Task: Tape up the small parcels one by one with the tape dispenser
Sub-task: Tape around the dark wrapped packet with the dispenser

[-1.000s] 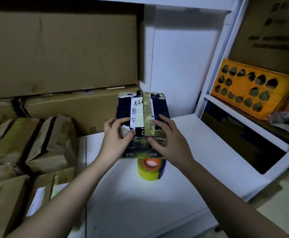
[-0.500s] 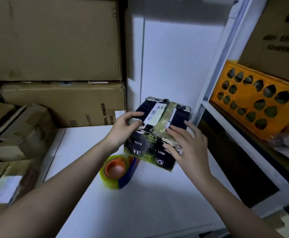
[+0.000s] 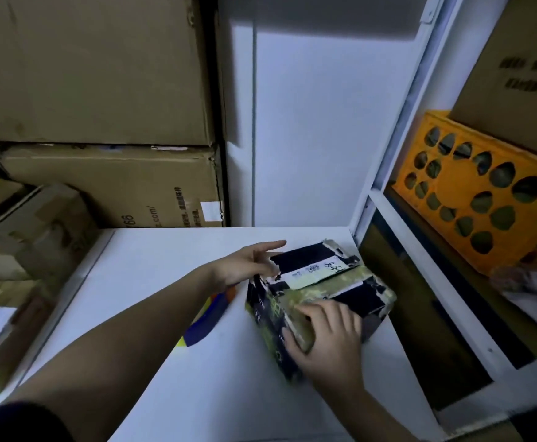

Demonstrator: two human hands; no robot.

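A right hand (image 3: 327,338) grips the taped parcel (image 3: 318,291) on the shelf (image 3: 152,256); the left hand (image 3: 248,264), fingers loose, touches its edge. Shoved carelessly, the parcel could snag the frame.

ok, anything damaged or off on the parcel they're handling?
Yes. The dark parcel has ragged, torn white edges at its top corners and along its left edge, where the surface has peeled. It lies skewed on the white table, right hand gripping its near edge.
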